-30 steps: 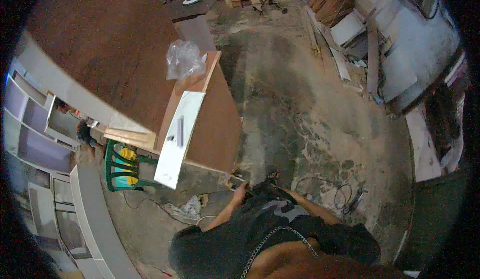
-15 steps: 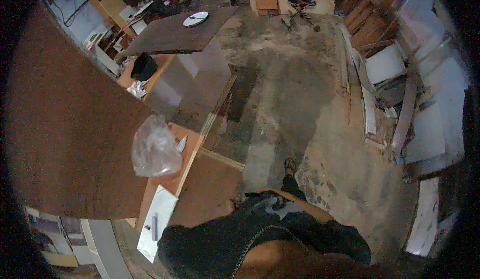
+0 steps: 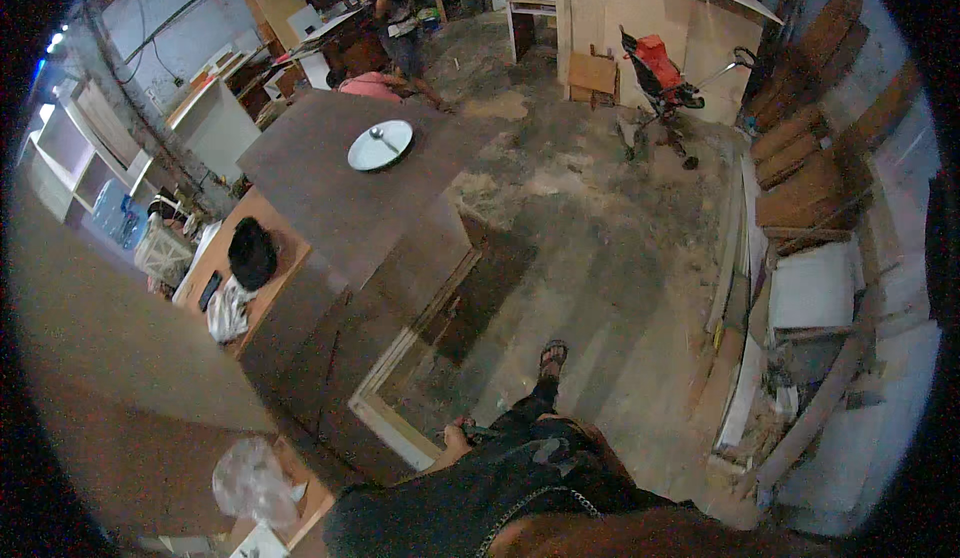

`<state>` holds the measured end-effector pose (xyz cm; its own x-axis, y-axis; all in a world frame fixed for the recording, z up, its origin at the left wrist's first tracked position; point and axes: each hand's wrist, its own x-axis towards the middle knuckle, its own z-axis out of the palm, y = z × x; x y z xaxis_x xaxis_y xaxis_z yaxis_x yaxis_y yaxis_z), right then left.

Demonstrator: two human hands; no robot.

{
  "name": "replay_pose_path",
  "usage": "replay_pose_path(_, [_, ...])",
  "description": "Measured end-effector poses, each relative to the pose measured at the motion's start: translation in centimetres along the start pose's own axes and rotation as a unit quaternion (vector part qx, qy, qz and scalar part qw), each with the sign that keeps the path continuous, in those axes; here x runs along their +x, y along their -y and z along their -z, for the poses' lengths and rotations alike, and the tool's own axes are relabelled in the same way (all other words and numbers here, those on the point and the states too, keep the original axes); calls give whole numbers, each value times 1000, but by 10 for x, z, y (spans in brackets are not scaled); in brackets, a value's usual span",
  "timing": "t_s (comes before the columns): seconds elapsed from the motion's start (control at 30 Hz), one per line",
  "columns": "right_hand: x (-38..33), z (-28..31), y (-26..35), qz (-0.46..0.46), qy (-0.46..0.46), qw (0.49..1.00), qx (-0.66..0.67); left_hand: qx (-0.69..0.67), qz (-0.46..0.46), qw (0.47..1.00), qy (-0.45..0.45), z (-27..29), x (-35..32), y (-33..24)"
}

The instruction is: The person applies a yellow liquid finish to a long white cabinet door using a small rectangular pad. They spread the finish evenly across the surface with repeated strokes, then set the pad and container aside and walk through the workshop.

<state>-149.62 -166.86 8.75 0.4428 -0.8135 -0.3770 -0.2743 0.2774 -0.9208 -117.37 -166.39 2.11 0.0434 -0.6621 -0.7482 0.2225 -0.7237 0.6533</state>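
My left hand (image 3: 458, 440) is low in front of my body, its fingers curled at one end of a dark, slim thing (image 3: 486, 432) too blurred to name. Part of my right forearm (image 3: 592, 434) shows across my dark shirt; its hand cannot be made out. One sandalled foot (image 3: 552, 356) is forward on the concrete floor. Ahead on the left, a white plate (image 3: 380, 146) with a spoon (image 3: 378, 133) lies on a brown board top (image 3: 315, 173). Neither hand touches these.
A clear plastic bag (image 3: 252, 483), black bundle (image 3: 252, 254) and phone (image 3: 210, 290) lie on the left. A wooden frame (image 3: 385, 423) rests beside the floor path. Boards and cardboard (image 3: 805, 193) line the right. Farther back are a stroller (image 3: 660, 73) and two people (image 3: 395, 18).
I have moved forward past the bench, and my view has tilted up. The plate and stroller appear nearer; the plastic bag has slid toward the lower left. People at the back show more fully.
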Motion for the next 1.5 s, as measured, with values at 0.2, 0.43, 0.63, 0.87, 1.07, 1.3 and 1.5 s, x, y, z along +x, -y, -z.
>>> replay_pose_path(0.2, [118, 200, 17, -20, -55, 998, -14, 13, 175, 967, 185, -92, 146, -149])
replay_pose_path(0.43, [219, 349, 58, -42, -58, 997, 12, 336, 113, 922, 152, -128, 268, -251])
replay_pose_path(0.63, [351, 558, 77, -15, -116, 993, -17, 378, 93, 913, 125, -268, 439, -345])
replay_pose_path(0.87, [559, 846, 151, 105, -223, 958, -146, 348, -91, 920, 158, -523, 623, -515])
replay_pose_path(1.07, [757, 1091, 157, 166, -347, 915, -121, 281, -147, 934, 163, -697, 730, -663])
replay_pose_path(1.3, [877, 1195, 171, 132, -145, 976, 95, 290, 63, 954, 43, -630, 855, -727])
replay_pose_path(1.5, [962, 1199, 224, -53, -31, 998, 14, -47, -64, 996, 28, -662, 1031, -916])
